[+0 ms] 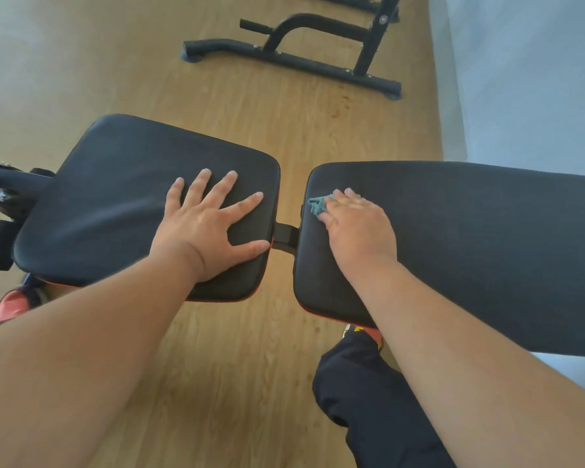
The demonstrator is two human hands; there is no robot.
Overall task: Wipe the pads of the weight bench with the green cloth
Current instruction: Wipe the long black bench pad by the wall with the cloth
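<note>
Bare forearms, lower frame, reaching up from both bottom corners. Right hand (358, 224): laid over green cloth (319, 205), pressing it onto back pad (487, 248) near that pad's left end, centre right of frame; whether the fingers curl round the cloth cannot be told. Left hand (210, 221): fingers spread flat on seat pad (115, 197), centre left. Black metal bracket (284, 236) joins the pads. Dark trouser leg (368, 400), lower right. Black exercise frame (301, 52) on wood floor (233, 366), top centre
</note>
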